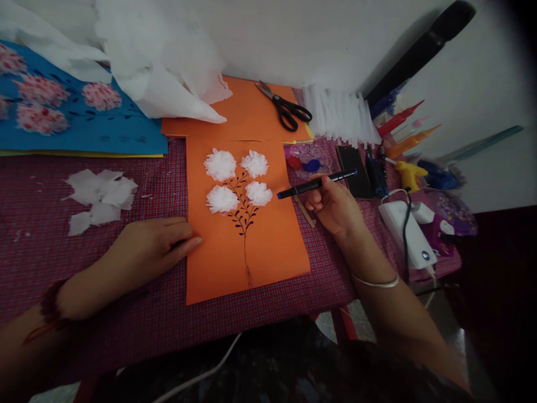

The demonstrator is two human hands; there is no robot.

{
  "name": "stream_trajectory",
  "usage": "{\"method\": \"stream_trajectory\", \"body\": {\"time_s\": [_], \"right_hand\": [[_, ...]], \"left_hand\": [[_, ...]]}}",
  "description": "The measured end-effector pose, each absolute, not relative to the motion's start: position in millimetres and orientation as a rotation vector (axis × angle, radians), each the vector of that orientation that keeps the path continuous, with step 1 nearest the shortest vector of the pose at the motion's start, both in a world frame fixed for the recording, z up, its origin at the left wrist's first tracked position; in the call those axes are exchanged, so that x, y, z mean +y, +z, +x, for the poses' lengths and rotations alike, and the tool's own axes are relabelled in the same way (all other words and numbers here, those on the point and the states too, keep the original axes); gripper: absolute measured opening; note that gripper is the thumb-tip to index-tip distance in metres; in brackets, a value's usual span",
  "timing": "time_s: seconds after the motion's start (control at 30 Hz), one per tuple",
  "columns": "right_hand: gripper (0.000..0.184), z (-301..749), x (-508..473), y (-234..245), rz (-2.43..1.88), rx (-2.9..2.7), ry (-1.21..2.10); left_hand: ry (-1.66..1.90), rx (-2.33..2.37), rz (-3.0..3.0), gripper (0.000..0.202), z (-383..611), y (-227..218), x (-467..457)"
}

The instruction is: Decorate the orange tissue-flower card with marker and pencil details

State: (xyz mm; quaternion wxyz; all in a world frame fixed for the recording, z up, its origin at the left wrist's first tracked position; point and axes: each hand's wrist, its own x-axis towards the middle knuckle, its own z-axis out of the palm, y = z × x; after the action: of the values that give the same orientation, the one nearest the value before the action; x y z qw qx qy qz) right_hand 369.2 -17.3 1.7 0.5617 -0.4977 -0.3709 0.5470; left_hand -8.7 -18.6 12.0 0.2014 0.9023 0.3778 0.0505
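An orange sheet of paper [218, 252] lies in front of me, with a dark stem and small leaves drawn on it. Several white tissue-paper flowers [220, 164] are on its upper half. My right hand [331, 207], raised at the sheet's right edge, holds a black marker [314, 183] with blue ends between thumb and fingers. The marker lies nearly level, its left tip pointing toward the flowers and apart from them. My left hand [155, 243] rests flat with its fingers out, the fingertips at the sheet's left edge, holding nothing.
Scissors [287, 109] lie on more orange paper behind. White tissue pieces [103, 196] are at left, below a blue sheet [126, 131] with pink flowers. Glue sticks [339, 115], a phone [354, 170], a yellow glue gun [409, 173] and a white power strip [406, 232] crowd the right.
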Motion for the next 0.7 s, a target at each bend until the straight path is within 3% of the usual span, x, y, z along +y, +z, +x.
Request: {"method": "stream_trajectory", "body": {"time_s": [0.7], "right_hand": [[0.023, 369.0, -18.2, 2.1, -1.145, -0.884, 1.289]], "left_hand": [[0.154, 1.057, 2.519, 0.032, -8.1, 13.8, -19.4]]}}
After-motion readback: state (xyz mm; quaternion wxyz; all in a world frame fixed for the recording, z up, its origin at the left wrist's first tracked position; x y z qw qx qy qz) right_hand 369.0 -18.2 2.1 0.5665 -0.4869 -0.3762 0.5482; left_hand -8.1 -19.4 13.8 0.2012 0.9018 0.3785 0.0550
